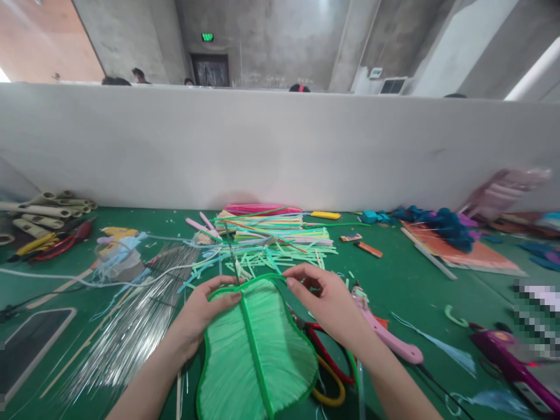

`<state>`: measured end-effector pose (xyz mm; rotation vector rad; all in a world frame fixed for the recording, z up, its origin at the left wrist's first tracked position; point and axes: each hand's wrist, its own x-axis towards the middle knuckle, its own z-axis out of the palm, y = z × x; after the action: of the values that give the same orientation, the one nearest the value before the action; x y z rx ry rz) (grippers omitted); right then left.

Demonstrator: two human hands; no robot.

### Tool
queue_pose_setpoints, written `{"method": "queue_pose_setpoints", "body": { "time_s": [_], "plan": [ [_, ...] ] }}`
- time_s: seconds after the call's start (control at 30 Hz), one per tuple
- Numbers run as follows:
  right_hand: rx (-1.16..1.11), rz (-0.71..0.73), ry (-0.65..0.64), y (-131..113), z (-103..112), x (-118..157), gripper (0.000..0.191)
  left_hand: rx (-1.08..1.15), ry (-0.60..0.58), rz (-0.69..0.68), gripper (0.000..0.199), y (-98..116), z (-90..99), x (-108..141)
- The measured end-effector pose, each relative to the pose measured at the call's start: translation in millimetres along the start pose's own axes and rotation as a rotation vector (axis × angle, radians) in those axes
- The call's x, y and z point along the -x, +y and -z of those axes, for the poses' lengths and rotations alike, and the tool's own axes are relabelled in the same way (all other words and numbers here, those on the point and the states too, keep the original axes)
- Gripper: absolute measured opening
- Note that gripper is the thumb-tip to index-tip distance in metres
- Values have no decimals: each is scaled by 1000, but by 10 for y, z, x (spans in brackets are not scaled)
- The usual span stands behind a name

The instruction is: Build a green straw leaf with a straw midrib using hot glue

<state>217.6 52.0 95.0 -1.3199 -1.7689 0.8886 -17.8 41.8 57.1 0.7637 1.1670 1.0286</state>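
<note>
A large green leaf shape [271,350] with a darker green fuzzy rim and midrib fills the lower middle of the head view. My left hand [205,312] pinches its upper left edge beside the midrib, where a thin dark stem or wire points up and away. My right hand [317,294] has thumb and index finger closed on the green edging strip at the leaf's upper right. Red-handled scissors [330,353] lie partly under the leaf's right side, and a yellow handle loop shows below them.
Behind the leaf lies a pile of coloured pipe cleaners [280,233] before a white partition [271,146]. Metal wires [140,321] and a phone [32,344] are at left. A pink tool [394,341], purple glue gun [516,361] and orange packet [464,248] are at right.
</note>
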Motion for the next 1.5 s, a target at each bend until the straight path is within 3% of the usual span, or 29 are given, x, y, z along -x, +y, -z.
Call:
{"method": "queue_pose_setpoints", "body": {
  "time_s": [0.2,0.47,0.9,1.2,1.4,1.5],
  "plan": [
    [166,60,111,-21,9,35,16,-55,3,-14,50,29,-6,28],
    [243,164,162,-125,70,74,16,-85,35,-28,50,24,-7,24],
    [342,216,36,-105,51,47,18,-101,67,-45,40,24,-2,1],
    [258,154,-7,-142,-20,29,18,-112,36,-14,38,70,-3,0],
    [215,25,-14,-65,-141,62,14,-89,-7,51,41,73,28,18],
    [240,65,-9,-13,-134,54,15,-72,-16,63,38,64,28,2]
  ]
}}
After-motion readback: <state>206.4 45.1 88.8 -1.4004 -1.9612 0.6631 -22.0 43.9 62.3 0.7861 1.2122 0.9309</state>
